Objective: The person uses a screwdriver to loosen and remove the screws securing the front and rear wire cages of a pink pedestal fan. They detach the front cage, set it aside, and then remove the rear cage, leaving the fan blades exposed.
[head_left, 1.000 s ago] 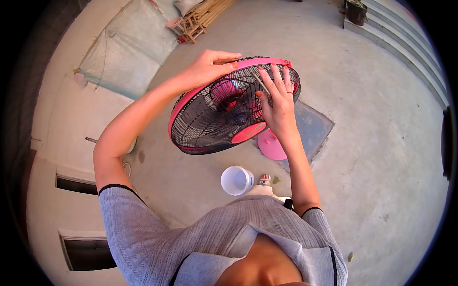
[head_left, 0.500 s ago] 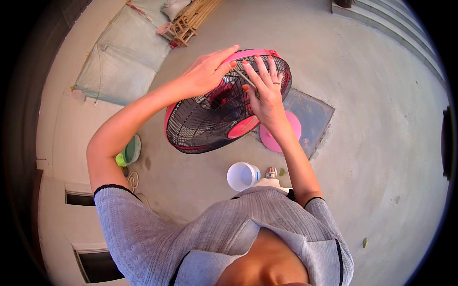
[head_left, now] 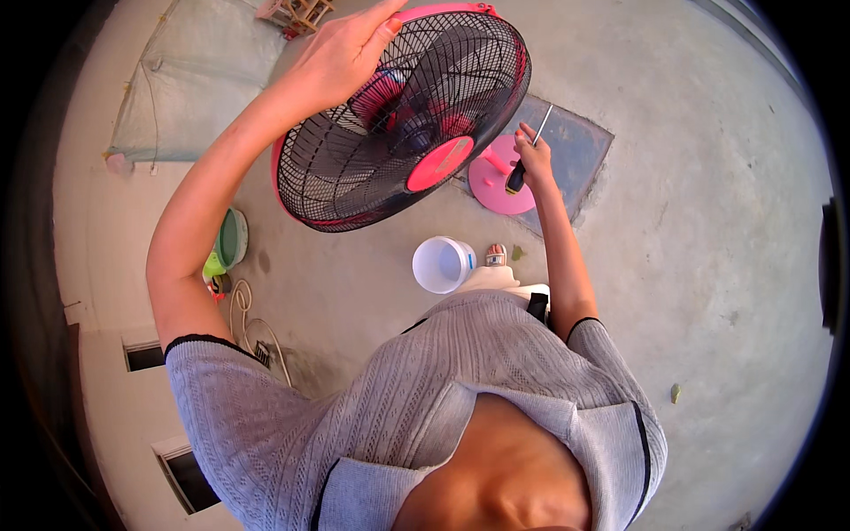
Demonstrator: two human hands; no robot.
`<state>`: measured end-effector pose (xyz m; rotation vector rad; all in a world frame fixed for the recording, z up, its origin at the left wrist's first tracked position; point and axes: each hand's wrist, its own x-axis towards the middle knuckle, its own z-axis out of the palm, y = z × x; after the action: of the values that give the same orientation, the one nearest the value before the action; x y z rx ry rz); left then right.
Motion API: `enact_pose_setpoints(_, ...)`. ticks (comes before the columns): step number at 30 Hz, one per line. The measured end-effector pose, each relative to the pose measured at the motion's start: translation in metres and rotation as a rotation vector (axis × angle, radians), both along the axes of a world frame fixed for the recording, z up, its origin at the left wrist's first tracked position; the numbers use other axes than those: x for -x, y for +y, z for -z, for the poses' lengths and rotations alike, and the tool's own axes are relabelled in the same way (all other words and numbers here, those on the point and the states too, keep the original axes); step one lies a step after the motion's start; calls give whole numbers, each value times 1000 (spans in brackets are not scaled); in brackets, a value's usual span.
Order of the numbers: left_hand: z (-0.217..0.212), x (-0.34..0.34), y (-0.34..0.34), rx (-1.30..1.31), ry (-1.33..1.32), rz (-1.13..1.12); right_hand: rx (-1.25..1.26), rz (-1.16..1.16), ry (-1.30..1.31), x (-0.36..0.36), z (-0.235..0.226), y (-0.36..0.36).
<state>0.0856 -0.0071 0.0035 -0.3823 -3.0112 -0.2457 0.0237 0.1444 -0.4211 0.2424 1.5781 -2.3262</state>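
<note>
A standing fan point(head_left: 372, 173) with a black wire grille, pink rim and pink centre badge faces up toward me, its head tilted. At the upper left of its rim, my left hand point(head_left: 341, 57) is closed on the edge, thumb over the grille; some fingertips reach the picture's top edge. To the right of the fan head, my right hand point(head_left: 537, 161) grips a screwdriver point(head_left: 516, 180). Its dark handle has a yellow part, and the metal shaft points up and away, apart from the fan. Below lies the fan's round pink base point(head_left: 500, 196), partly hidden by the head.
A grey square slab point(head_left: 584, 146) is under the fan base. Near my sandalled foot point(head_left: 496, 255) stands a white bucket point(head_left: 440, 265). On the left are a green basin point(head_left: 232, 239) and a hose point(head_left: 239, 301). Plastic sheeting point(head_left: 190, 88) covers something at the upper left.
My right hand has left the fan's upper rim and moved down and right with the screwdriver. My left hand stays on the rim, now further left. The fan appears larger and higher in view.
</note>
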Motion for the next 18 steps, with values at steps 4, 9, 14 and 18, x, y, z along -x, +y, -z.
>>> enact_pose_setpoints(4, 5, -14, -9, 86, 179, 93, 135, -142, -307, -10, 9, -35)
enact_pose_setpoints(9, 11, 10, -37, 50, 101, 138, 394, -172, -588, -25, 81, -78)
enact_pose_setpoints(14, 5, 16, -42, 72, 79, 124, 583, -273, -722, -78, 83, -124)
enact_pose_setpoints(18, 3, 20, -28, 7, 22, 130, 573, -164, -661, -93, 85, -142)
